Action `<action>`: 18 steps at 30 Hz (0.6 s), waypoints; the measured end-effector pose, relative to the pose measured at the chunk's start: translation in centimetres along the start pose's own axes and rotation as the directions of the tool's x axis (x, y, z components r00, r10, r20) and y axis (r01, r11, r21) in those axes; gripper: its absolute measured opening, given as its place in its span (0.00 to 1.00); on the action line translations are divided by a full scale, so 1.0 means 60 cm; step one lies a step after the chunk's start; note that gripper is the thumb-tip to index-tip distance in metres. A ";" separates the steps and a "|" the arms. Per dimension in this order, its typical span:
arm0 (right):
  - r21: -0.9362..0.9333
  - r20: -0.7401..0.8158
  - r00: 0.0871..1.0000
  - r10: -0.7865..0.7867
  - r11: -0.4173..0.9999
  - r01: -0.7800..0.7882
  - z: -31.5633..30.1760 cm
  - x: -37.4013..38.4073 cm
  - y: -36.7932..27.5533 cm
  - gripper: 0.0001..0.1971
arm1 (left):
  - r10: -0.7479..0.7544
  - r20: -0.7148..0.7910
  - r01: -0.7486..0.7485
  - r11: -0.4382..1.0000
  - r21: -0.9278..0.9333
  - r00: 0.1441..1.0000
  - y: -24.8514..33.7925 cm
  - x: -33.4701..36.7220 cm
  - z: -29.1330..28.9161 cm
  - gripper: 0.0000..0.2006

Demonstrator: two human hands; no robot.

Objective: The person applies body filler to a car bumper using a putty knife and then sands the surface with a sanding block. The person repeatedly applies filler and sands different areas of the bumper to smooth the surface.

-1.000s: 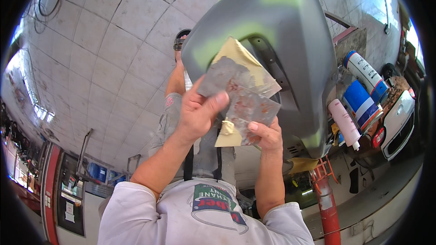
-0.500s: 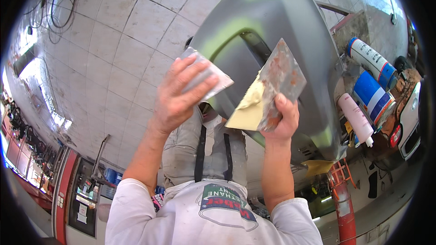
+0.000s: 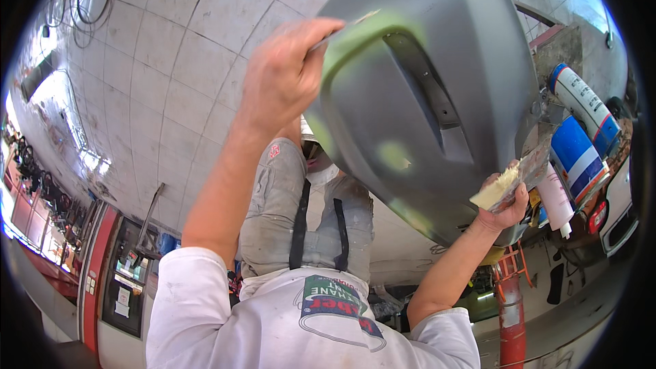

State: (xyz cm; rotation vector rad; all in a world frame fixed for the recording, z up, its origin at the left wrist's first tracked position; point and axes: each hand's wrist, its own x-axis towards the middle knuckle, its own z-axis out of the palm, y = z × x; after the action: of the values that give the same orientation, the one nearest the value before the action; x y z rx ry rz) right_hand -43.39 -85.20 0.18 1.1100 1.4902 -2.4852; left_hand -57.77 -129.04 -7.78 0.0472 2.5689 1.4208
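My left hand [image 3: 290, 68] is closed on a putty spreader [image 3: 359, 20], now seen nearly edge-on. A little pale filler shows at its tip, over the upper left part of a grey bumper [image 3: 482, 48]; whether the blade touches the surface, I cannot tell. Off to the right, near the bumper's lower right side, my right hand [image 3: 504, 213] grips a rust-spotted metal plate [image 3: 531, 169]. Pale yellow putty [image 3: 499, 188] is heaped along that plate's left side. Yellow-green patches mark the bumper around its long recess [image 3: 430, 85].
Right of the bumper lie a white-and-blue can [image 3: 581, 102], a blue-and-white can [image 3: 577, 154] and a pink tube [image 3: 555, 201]. A red stand [image 3: 512, 307] rises at lower right. Cables [image 3: 92, 0] lie on the tiled floor [image 3: 171, 48] at upper left.
My left hand has moved up with the spreader, turned it edge-on and reached the bumper's upper left. My right hand has carried the putty plate rightward and slightly down. The two tools are farther apart.
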 end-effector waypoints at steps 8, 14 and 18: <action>0.323 0.577 0.809 -0.111 0.941 -0.102 -0.038 0.058 0.037 0.25 | 0.163 -0.070 -0.146 0.969 0.198 0.984 0.022 0.025 0.105 0.22; 0.279 0.603 0.792 -0.090 0.955 -0.104 -0.046 0.062 0.040 0.26 | 0.159 -0.126 -0.129 0.967 0.222 0.979 0.022 -0.023 0.110 0.23; 0.285 0.612 0.787 -0.075 0.950 -0.131 -0.042 0.061 0.038 0.26 | 0.055 -0.093 -0.038 0.984 0.172 0.994 0.001 0.026 0.081 0.21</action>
State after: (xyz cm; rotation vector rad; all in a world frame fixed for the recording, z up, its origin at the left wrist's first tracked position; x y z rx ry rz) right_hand -43.88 -83.33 -4.41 0.2405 0.8993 -2.7266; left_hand -58.37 -124.76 -10.52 0.0653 2.7816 1.2439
